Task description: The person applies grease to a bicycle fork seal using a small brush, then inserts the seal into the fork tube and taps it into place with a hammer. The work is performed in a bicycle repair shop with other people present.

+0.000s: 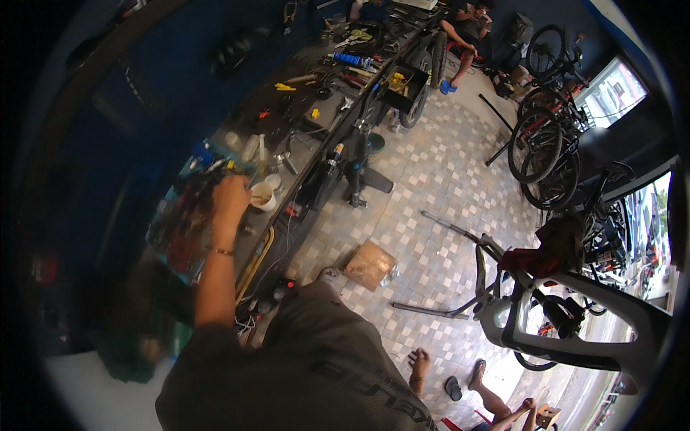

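My left hand (231,197) is over the workbench with its fingers closed. What they may hold is hidden. Right beside it stands a white cup (263,197) with something brownish inside, and a small pale lid or dish (274,182) is behind the cup. Under and left of the hand spreads a blue-edged mat (159,231) with dark and reddish clutter. Bottles of clear or yellowish material (251,149) are just beyond. Low on the right, by my shirt, my right hand (420,363) hangs with its fingers apart and nothing in it.
A bare grey bicycle frame (575,352) is held up at right, with a dark red cloth (528,262) near it. Cardboard (370,264) lies on the tiled floor. Tools and a blue tube (352,59) crowd the far bench. Two people sit nearby; bicycles (535,144) line the right.
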A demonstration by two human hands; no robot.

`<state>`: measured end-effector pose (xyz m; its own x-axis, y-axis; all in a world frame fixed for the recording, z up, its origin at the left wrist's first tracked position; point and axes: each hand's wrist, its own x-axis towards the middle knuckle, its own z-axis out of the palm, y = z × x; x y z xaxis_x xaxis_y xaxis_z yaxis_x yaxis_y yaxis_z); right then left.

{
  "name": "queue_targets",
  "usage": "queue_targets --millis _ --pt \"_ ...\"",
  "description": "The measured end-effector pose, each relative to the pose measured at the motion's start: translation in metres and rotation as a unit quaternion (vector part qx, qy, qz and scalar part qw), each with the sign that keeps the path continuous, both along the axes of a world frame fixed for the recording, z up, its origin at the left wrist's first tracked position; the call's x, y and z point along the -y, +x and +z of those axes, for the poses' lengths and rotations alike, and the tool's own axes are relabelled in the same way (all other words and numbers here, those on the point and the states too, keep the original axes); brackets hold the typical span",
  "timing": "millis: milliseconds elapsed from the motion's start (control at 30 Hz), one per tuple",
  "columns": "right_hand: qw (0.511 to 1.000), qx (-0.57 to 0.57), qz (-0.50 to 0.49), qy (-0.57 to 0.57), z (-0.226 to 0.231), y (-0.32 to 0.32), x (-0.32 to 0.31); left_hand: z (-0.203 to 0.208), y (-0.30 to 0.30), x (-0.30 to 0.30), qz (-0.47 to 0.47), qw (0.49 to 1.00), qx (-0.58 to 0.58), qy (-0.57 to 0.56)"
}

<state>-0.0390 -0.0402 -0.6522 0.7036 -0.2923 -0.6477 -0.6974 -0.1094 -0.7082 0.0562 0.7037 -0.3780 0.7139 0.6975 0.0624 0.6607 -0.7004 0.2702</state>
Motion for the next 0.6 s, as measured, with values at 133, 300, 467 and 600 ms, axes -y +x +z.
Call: queue_targets --millis 133,300,467,600 --pt "0.989 0.136 0.060 -0.007 0.086 0.093 -0.087 0.058 0.041 0.037 0.039 0.985 0.137 0.098" --pt "0.906 0.222 0.112 0.341 0.222 0.185 -0.276 0.061 0.095 0.214 -0.323 0.823 0.348 -0.313" --pt "0.741 0.228 0.038 0.631 0.332 0.208 -0.331 0.037 0.152 0.303 -0.508 0.795 0.304 -0.129" --pt "0.752 0.237 0.052 0.613 0.333 0.203 -0.288 0.054 0.174 0.320 -0.367 0.755 0.146 -0.523"
